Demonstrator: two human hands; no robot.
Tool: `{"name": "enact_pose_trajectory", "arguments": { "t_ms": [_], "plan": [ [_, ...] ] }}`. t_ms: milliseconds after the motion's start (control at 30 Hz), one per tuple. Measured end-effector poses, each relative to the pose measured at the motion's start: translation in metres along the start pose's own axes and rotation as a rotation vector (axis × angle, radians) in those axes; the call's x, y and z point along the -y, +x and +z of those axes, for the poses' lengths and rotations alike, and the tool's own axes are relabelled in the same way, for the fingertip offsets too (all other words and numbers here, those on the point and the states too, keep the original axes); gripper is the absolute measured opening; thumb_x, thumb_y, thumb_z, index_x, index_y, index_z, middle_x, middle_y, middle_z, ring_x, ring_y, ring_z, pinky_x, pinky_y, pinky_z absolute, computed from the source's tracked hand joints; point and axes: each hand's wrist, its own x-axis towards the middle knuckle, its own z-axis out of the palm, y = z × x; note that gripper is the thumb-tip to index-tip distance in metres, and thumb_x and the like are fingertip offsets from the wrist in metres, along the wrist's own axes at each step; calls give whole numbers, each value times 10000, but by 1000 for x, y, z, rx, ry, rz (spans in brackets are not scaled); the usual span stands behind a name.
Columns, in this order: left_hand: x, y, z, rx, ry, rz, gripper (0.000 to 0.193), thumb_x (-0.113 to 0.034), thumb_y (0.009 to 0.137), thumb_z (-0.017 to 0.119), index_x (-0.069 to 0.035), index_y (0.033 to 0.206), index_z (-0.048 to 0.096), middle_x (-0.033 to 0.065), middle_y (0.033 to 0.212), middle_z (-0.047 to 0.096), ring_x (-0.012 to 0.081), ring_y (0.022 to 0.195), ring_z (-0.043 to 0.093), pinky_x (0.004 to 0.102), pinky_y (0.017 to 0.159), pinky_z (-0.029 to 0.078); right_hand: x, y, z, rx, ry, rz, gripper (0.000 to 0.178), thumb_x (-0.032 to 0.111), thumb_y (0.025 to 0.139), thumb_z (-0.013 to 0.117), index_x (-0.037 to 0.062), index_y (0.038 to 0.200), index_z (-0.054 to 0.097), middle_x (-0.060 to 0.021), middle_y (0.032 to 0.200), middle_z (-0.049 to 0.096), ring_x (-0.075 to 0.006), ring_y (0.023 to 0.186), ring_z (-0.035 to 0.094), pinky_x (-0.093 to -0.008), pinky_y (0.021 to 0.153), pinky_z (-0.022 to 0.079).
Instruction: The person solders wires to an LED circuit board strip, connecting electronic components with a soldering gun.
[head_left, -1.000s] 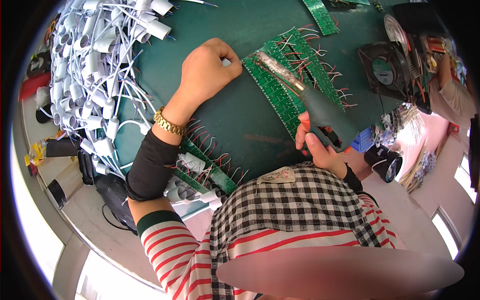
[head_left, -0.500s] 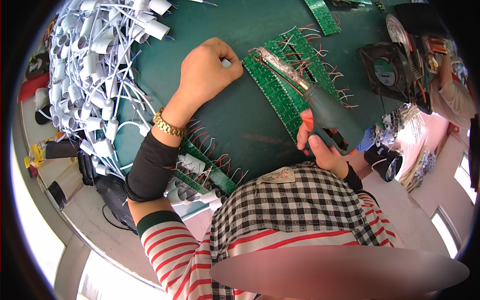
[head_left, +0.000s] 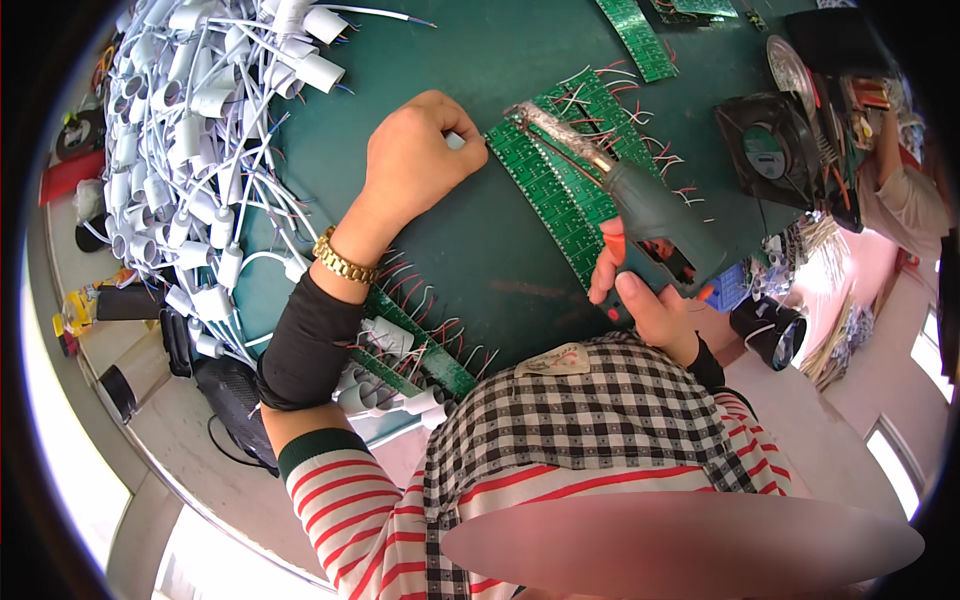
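Observation:
My left hand (head_left: pixel 415 165) is closed in a pinch at the left edge of the green circuit board panels (head_left: pixel 555 195). A small pale piece shows inside its curled fingers, too hidden to name. My right hand (head_left: pixel 645 300) is wrapped round the grip of a dark soldering gun (head_left: pixel 660 215) with a red trigger. The gun's metal tip points up and left, over the top of the panels close to my left hand; whether it touches a board I cannot tell. Red and white wires stick out along the panels' right side.
White cylindrical lamp holders (head_left: pixel 190 140) with cables are heaped at the left. Wired boards (head_left: pixel 440 360) lie near my apron, another panel (head_left: pixel 638 40) farther back. A black fan (head_left: pixel 765 150) stands at the right, near another person's arm (head_left: pixel 895 170).
The whole view has shifted slightly, so the table's things sit a little lower. Both hands keep their grips, and the soldering gun stays over the panels.

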Motion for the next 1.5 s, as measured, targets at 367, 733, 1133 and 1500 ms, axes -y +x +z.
{"name": "enact_pose_trajectory", "arguments": {
  "t_ms": [367,733,1133,1500],
  "plan": [
    [-3,0,-2,37,-7,-35,102,-157,689,667,-57,709,674,40,853,640,240,727,607,339,658,489,-10,-1,-1,-2,-14,0,416,187,897,590,-13,1243,473,-37,802,561,-119,663,548,-262,606,459],
    [1,-3,2,-9,6,33,98,-132,723,643,-35,738,642,27,841,616,185,635,545,299,605,446,-8,1,-1,10,-45,-3,312,150,881,597,-20,1132,523,-47,814,579,-109,645,563,-251,578,465],
    [-1,-3,2,1,23,6,89,-141,724,632,-53,725,640,42,837,610,230,734,576,336,651,466,-7,0,2,-11,-6,5,326,164,910,546,-8,1181,491,-55,774,559,-122,620,541,-268,576,444],
    [-3,-4,2,-16,39,35,79,-119,726,622,-42,723,605,32,798,585,187,647,539,297,605,437,-6,0,-1,-45,169,-26,310,189,916,530,6,1164,490,-79,744,557,-149,611,551,-290,577,444]
  ]
}}
